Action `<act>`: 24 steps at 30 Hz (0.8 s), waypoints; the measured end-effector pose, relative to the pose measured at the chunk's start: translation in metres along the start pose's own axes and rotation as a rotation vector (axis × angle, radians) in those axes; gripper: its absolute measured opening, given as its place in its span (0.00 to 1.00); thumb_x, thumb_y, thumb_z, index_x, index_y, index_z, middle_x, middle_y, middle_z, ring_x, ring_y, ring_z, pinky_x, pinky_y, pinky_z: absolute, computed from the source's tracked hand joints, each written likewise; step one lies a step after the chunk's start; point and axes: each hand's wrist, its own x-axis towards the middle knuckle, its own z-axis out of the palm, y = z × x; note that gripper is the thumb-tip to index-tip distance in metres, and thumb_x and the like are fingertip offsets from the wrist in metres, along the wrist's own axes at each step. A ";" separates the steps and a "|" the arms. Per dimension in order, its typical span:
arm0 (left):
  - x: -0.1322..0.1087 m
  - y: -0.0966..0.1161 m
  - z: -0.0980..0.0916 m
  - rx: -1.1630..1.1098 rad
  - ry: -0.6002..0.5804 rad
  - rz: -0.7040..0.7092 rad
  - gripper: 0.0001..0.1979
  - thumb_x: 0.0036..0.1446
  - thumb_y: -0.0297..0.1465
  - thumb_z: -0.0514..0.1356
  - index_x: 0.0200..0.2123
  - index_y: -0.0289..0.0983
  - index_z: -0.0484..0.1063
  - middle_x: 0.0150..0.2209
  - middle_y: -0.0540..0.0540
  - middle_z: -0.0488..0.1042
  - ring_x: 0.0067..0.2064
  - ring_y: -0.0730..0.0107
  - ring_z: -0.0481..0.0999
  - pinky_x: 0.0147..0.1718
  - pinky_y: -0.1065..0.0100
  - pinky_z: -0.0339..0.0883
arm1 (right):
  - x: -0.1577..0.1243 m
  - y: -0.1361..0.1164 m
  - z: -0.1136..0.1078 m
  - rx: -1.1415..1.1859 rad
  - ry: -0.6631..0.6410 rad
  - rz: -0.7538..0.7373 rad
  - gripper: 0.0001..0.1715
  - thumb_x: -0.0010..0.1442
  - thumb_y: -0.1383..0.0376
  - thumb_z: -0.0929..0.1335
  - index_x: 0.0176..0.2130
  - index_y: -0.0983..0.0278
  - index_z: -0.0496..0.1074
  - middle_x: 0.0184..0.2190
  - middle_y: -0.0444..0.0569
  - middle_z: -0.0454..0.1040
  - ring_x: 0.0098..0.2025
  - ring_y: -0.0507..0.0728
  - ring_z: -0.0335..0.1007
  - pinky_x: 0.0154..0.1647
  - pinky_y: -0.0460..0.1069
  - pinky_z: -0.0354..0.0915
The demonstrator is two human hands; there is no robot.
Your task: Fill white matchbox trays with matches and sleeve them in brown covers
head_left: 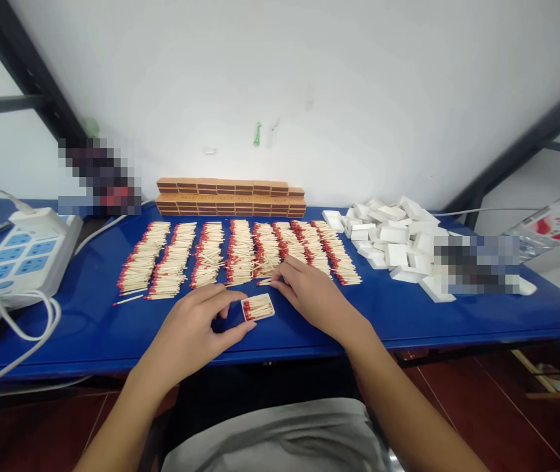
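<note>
A small white matchbox tray (pixel 273 311) lies on the blue table, with several red-tipped matches (pixel 259 306) inside it. My left hand (pixel 200 319) grips the tray's left end between thumb and fingers. Just beyond the tray, my right hand (pixel 304 288) pinches at matches (pixel 264 283) by the near end of a row. Long rows of red-headed matches (pixel 239 252) run side by side away from me, several in all.
Brown matchboxes (pixel 231 198) are stacked along the wall. At right sits a heap of empty white trays (pixel 393 236). A power strip (pixel 21 252) with looping white cable (pixel 44 334) stands at left. The blue table's front edge (pixel 309 351) is close to my body.
</note>
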 end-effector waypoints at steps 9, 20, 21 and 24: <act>0.000 -0.001 0.001 0.000 -0.001 -0.001 0.12 0.66 0.41 0.67 0.48 0.41 0.79 0.32 0.51 0.71 0.33 0.68 0.71 0.36 0.65 0.65 | -0.007 -0.005 -0.011 0.083 0.011 -0.016 0.05 0.75 0.67 0.66 0.43 0.62 0.71 0.43 0.49 0.74 0.42 0.57 0.74 0.43 0.51 0.67; 0.000 0.000 0.000 -0.006 -0.005 0.004 0.12 0.66 0.40 0.67 0.48 0.41 0.79 0.32 0.51 0.71 0.33 0.68 0.72 0.36 0.66 0.65 | -0.016 -0.020 -0.018 0.117 -0.013 -0.040 0.04 0.75 0.67 0.67 0.43 0.62 0.71 0.44 0.49 0.75 0.43 0.57 0.75 0.43 0.51 0.68; 0.000 -0.001 0.000 -0.006 -0.003 0.004 0.12 0.66 0.40 0.67 0.48 0.41 0.79 0.32 0.51 0.72 0.34 0.68 0.72 0.37 0.66 0.65 | -0.017 -0.022 -0.018 0.102 -0.009 -0.061 0.04 0.75 0.67 0.67 0.43 0.63 0.71 0.44 0.49 0.75 0.43 0.57 0.75 0.42 0.51 0.68; 0.000 -0.001 0.000 -0.011 -0.001 0.006 0.13 0.66 0.40 0.67 0.49 0.41 0.79 0.32 0.51 0.71 0.34 0.68 0.71 0.37 0.66 0.65 | -0.017 -0.029 -0.014 0.031 -0.004 -0.101 0.05 0.75 0.67 0.67 0.43 0.64 0.72 0.43 0.51 0.75 0.42 0.58 0.75 0.40 0.51 0.68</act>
